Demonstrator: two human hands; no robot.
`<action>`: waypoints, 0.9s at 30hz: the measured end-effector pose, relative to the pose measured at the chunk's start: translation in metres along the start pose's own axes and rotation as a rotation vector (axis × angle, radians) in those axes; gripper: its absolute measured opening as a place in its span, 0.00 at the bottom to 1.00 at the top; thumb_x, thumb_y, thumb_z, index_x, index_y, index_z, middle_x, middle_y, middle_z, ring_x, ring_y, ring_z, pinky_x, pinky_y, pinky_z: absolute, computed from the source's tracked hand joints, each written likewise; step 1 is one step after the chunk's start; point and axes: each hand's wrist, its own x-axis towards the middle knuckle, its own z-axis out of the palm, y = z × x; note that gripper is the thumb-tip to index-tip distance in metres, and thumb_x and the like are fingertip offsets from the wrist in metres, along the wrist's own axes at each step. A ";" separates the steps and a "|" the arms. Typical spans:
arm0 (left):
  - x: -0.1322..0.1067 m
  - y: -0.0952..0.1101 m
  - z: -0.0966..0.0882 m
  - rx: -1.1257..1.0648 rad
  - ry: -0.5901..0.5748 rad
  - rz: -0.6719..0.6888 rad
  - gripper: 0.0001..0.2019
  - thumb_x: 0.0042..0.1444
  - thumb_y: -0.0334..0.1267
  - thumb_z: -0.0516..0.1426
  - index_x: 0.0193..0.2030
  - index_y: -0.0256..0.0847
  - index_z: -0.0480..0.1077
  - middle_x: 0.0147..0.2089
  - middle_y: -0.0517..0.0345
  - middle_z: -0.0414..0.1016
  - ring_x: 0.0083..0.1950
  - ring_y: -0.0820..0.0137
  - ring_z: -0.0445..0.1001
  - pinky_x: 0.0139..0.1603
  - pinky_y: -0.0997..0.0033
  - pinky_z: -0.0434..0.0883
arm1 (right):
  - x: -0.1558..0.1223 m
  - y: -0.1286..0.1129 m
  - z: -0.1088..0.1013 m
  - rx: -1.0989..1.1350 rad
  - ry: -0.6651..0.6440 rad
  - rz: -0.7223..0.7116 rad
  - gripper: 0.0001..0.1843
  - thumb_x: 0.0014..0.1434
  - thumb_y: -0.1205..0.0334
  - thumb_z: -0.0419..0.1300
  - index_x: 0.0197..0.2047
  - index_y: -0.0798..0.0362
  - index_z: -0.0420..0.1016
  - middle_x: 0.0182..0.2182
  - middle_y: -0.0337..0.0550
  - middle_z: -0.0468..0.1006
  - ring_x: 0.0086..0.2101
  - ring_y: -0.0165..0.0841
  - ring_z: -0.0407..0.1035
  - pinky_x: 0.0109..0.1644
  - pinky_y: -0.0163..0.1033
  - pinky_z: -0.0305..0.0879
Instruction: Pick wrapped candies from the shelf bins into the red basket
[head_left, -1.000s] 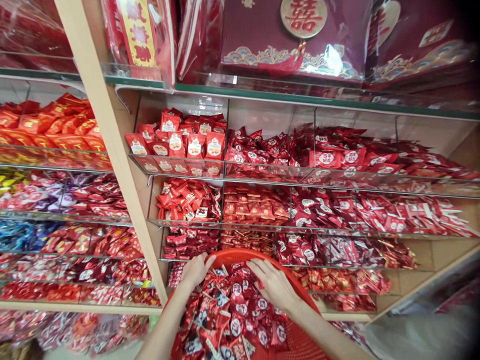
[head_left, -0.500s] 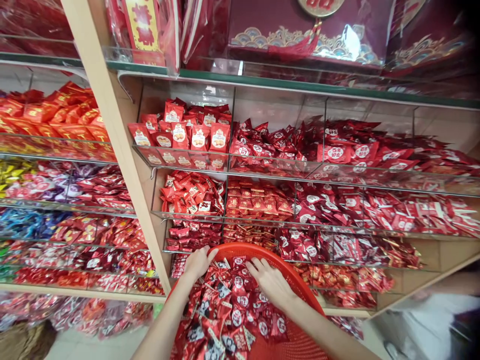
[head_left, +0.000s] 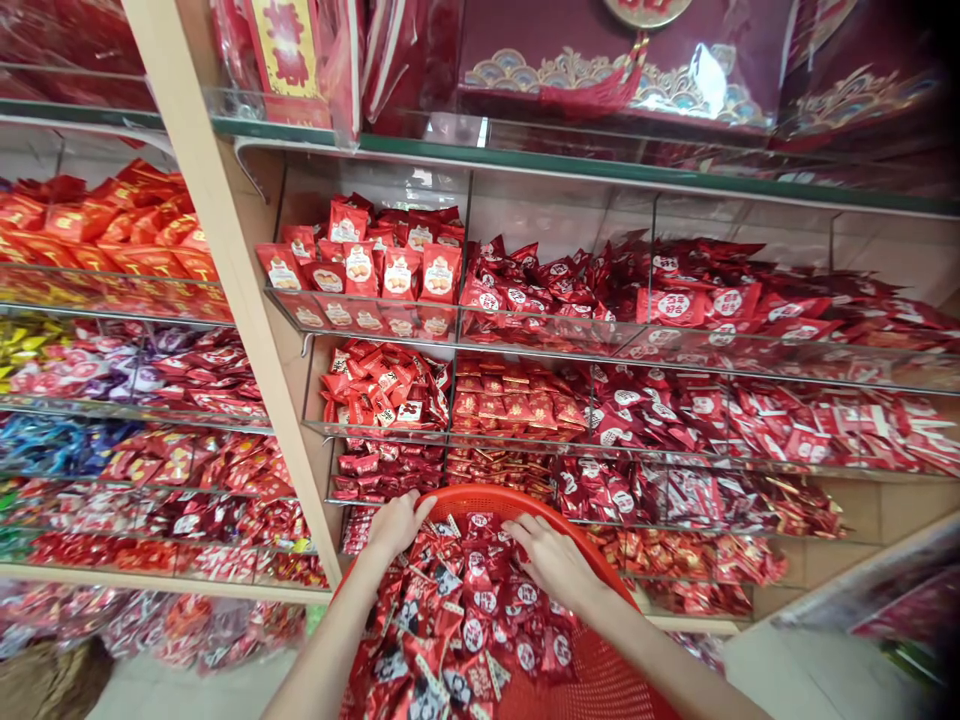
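Observation:
My left hand point(head_left: 399, 525) is wrapped over the rim at the far left of a red plastic basket point(head_left: 619, 672). Inside, small red candy packets point(head_left: 474, 632) are heaped, some with round white labels, others with black-and-white pictures. Over the heap's upper right part lies my right hand point(head_left: 551, 560), palm down, its fingers spread out and pointing left. Its fingertips are at the packets; I see nothing held in it. The undersides of both hands are hidden.
Ahead stand glass-fronted shelves point(head_left: 525, 340) packed with red snack packets point(head_left: 401, 272). A wooden post point(head_left: 225, 250) divides them from more shelves on the left. Boxed purple gift bags point(head_left: 525, 50) fill the top shelf. Clear plastic bags of goods point(head_left: 187, 630) lie on the floor at lower left.
My right hand has shifted slightly right over the packets. My left hand stays on the rim. A blurred white and dark shape at the lower right has gone out of view.

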 end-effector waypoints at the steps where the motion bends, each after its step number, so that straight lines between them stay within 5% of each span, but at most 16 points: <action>1: 0.000 0.000 0.000 0.001 0.001 -0.002 0.30 0.56 0.60 0.34 0.44 0.41 0.67 0.39 0.47 0.77 0.42 0.62 0.75 0.39 0.68 0.66 | 0.000 0.001 0.001 0.005 0.008 0.004 0.26 0.50 0.71 0.52 0.54 0.47 0.61 0.48 0.44 0.67 0.47 0.37 0.62 0.49 0.40 0.63; 16: 0.001 0.000 0.000 -0.015 0.002 -0.008 0.28 0.57 0.58 0.36 0.42 0.42 0.67 0.39 0.48 0.77 0.42 0.62 0.75 0.38 0.69 0.65 | 0.006 -0.002 0.005 -0.008 0.082 0.204 0.24 0.51 0.72 0.50 0.51 0.47 0.61 0.48 0.43 0.67 0.48 0.37 0.61 0.41 0.37 0.64; 27: -0.001 0.002 -0.006 -0.019 -0.012 -0.004 0.29 0.57 0.59 0.35 0.43 0.41 0.67 0.39 0.46 0.77 0.42 0.62 0.75 0.38 0.68 0.66 | -0.006 -0.011 0.005 -0.180 0.003 0.132 0.24 0.53 0.75 0.48 0.52 0.48 0.61 0.45 0.45 0.68 0.46 0.39 0.62 0.34 0.35 0.66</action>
